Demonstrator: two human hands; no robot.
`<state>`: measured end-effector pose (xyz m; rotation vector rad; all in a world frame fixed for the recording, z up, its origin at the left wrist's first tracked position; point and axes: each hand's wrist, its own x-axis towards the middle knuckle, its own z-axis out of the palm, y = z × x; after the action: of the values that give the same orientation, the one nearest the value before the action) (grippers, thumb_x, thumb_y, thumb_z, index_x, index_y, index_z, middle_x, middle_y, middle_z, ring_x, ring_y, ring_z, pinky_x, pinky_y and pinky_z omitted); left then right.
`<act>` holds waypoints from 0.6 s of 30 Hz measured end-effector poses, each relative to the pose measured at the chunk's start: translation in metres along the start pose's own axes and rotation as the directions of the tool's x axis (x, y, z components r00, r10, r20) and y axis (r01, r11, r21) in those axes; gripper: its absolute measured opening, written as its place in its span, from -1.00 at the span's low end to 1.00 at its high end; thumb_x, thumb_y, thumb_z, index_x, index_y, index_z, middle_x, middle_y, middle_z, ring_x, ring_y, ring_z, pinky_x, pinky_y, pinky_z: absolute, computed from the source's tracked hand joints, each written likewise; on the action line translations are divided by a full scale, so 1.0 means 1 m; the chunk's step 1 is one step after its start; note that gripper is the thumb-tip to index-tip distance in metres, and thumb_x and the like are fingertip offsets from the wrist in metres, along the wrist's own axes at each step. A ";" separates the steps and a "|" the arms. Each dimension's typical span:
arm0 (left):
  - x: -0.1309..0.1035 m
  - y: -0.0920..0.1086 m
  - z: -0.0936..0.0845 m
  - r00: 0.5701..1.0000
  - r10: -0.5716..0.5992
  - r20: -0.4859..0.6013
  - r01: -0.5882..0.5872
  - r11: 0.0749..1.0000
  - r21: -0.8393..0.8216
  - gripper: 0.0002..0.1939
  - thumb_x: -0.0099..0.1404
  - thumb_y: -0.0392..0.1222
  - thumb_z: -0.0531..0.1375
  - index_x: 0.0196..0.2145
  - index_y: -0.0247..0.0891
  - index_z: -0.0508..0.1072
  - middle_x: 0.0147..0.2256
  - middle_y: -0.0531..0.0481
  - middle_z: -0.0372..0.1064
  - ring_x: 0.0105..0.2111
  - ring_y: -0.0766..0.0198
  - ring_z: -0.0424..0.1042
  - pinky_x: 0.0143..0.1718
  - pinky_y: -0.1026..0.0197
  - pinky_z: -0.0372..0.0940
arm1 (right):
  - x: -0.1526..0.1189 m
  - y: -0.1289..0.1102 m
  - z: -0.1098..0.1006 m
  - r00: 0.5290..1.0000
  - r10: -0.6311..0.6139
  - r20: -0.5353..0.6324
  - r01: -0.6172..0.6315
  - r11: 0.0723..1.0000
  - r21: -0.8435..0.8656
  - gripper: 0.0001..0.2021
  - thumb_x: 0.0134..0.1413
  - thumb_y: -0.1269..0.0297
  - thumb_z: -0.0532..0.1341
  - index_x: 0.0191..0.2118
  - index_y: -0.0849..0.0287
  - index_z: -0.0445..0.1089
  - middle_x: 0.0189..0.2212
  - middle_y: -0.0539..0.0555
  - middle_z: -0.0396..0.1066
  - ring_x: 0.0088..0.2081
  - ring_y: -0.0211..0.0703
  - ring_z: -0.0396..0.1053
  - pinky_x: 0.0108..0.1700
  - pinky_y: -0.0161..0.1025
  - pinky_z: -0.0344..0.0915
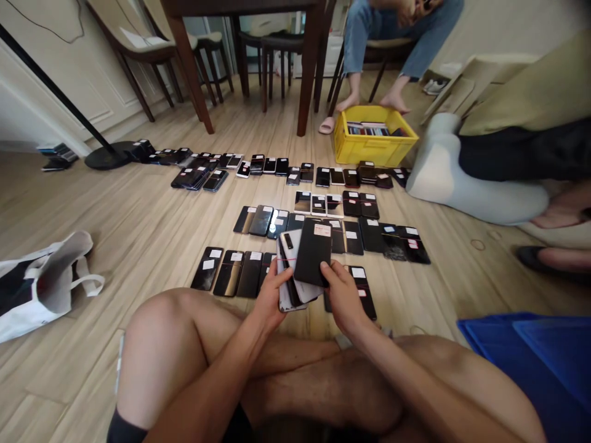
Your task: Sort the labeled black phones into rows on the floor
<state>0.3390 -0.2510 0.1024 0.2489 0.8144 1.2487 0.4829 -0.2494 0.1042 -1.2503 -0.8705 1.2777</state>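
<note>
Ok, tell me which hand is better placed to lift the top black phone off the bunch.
Right, probably: the right hand has its thumb on the black phone at its lower right corner, while the left hand grips the paler phones beneath.

The black phone [311, 261] is held well above the floor, flat side up, slightly tilted, a pale label with reddish print near its far end. Left of the black phone and partly beneath it, a white phone [290, 245] shows a dark camera strip; farther left, other phones [284, 294] fan out, a thin red band [287, 259] crossing them.
</note>
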 end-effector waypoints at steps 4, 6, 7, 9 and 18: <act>0.002 0.007 -0.001 0.995 -0.097 -0.006 0.096 0.992 -0.078 -0.49 -0.01 -0.20 0.47 -0.05 -0.25 0.55 -0.18 -0.07 0.64 -0.08 -0.02 0.60 0.10 -0.01 0.41 | 0.000 0.000 -0.002 0.999 -0.022 0.039 0.024 0.998 -0.064 -0.60 0.12 -0.19 0.33 -0.19 0.07 0.51 -0.17 0.04 0.56 -0.07 0.04 0.42 0.08 -0.06 0.32; 0.004 0.009 -0.001 0.989 -0.148 0.003 0.147 0.985 -0.088 -0.48 0.07 -0.06 0.46 -0.03 -0.30 0.58 -0.17 -0.14 0.64 -0.05 -0.09 0.59 0.11 -0.04 0.42 | -0.002 -0.001 -0.002 0.998 -0.011 0.057 0.015 0.998 -0.058 -0.62 0.14 -0.17 0.33 -0.20 0.06 0.51 -0.19 0.02 0.55 -0.09 0.02 0.42 0.05 -0.10 0.32; 0.004 0.009 -0.002 0.985 -0.172 0.017 0.172 0.981 -0.087 -0.46 0.12 0.03 0.44 -0.01 -0.32 0.58 -0.15 -0.17 0.64 -0.03 -0.11 0.59 0.11 -0.06 0.42 | -0.003 -0.002 -0.001 0.998 -0.004 0.065 0.008 0.999 -0.051 -0.63 0.14 -0.16 0.34 -0.18 0.05 0.52 -0.18 0.02 0.55 -0.08 0.01 0.42 0.05 -0.11 0.32; 0.006 0.008 -0.003 0.978 -0.202 0.045 0.206 0.975 -0.084 -0.41 0.19 0.16 0.39 0.01 -0.35 0.58 -0.12 -0.23 0.63 0.00 -0.16 0.57 0.11 -0.10 0.42 | -0.005 -0.003 0.000 0.998 0.012 0.065 -0.009 0.999 -0.045 -0.62 0.12 -0.16 0.35 -0.16 0.05 0.54 -0.16 0.02 0.55 -0.06 0.02 0.41 0.05 -0.12 0.33; 0.008 0.008 -0.006 0.999 -0.036 0.015 0.037 0.999 -0.040 -0.39 0.10 0.03 0.49 0.06 -0.27 0.52 -0.09 -0.16 0.62 -0.04 -0.08 0.59 0.08 -0.06 0.43 | -0.008 0.000 -0.002 0.997 0.046 0.064 -0.043 0.998 -0.046 -0.62 0.09 -0.15 0.38 -0.16 0.03 0.56 -0.15 0.01 0.55 -0.07 0.02 0.42 0.01 -0.12 0.35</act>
<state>0.3297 -0.2427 0.1004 0.2089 0.7774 1.2267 0.4835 -0.2572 0.1055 -1.2755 -0.9265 1.3476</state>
